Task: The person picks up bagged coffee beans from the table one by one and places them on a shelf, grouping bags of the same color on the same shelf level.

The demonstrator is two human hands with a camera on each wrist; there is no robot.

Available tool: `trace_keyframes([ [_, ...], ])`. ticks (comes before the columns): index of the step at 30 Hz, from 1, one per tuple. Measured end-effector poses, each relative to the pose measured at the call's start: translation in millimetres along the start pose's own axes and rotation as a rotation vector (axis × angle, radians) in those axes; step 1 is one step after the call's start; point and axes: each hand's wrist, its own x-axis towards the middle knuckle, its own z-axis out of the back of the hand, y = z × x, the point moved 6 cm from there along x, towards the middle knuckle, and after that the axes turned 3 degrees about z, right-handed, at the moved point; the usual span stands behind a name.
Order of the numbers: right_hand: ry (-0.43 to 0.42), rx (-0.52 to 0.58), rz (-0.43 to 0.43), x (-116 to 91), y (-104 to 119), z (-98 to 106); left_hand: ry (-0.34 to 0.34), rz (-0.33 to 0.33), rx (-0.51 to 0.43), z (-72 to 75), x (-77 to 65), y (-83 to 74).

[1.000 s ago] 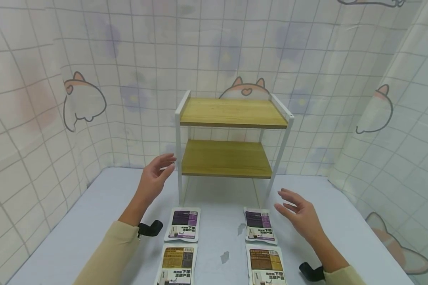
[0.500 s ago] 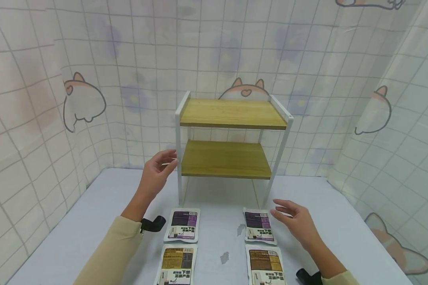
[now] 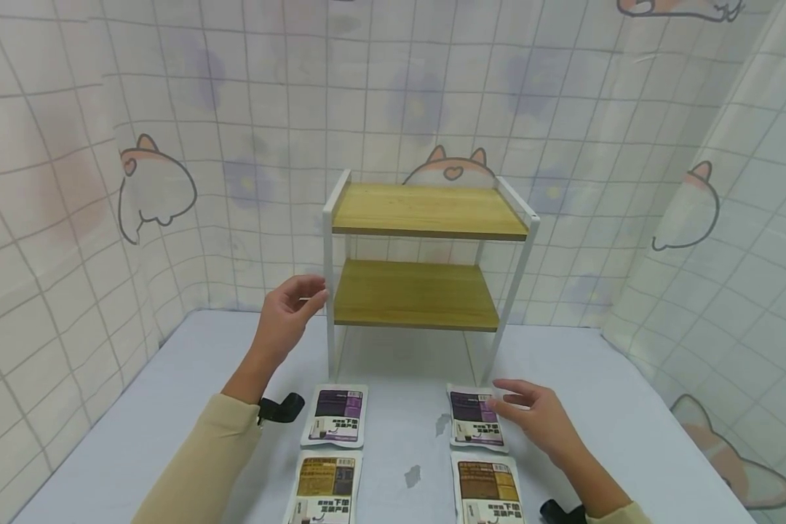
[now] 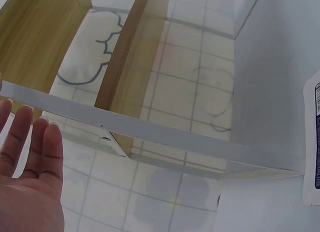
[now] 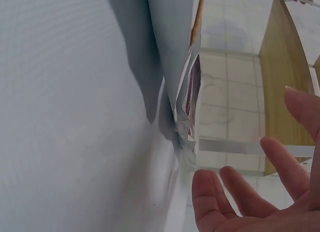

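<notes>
In the head view my left hand [image 3: 287, 313] is at the left post [image 3: 330, 313] of a two-tier shelf rack [image 3: 426, 211]. Its fingers are relaxed; the left wrist view shows fingertips close beside the white post, and contact is hard to judge. My right hand [image 3: 540, 418] hovers with spread, bent fingers over the right edge of a purple-labelled pouch [image 3: 477, 418]. A gap shows between those fingers and the pouch edge [image 5: 192, 97] in the right wrist view. Another purple-labelled pouch [image 3: 335, 415] lies flat below the left hand.
Nearer me lie two brown-labelled pouches, one left [image 3: 325, 484] and one right [image 3: 489, 487]. Everything stands on a white-covered table [image 3: 236, 466] with grey marks [image 3: 413, 475] in the middle. A grid-patterned curtain [image 3: 268, 109] encloses the back and sides.
My right hand has moved down and left, from beside the rack's right leg to over the purple-labelled pouch. My left hand has shifted slightly right, up to the post.
</notes>
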Motion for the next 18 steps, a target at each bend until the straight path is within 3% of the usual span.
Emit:
trace_keyframes([
  [18,0.022,-0.014,-0.025,1.2,-3.3,-8.7,-0.001,-0.002,-0.047,-1.5,3.7,-3.5],
])
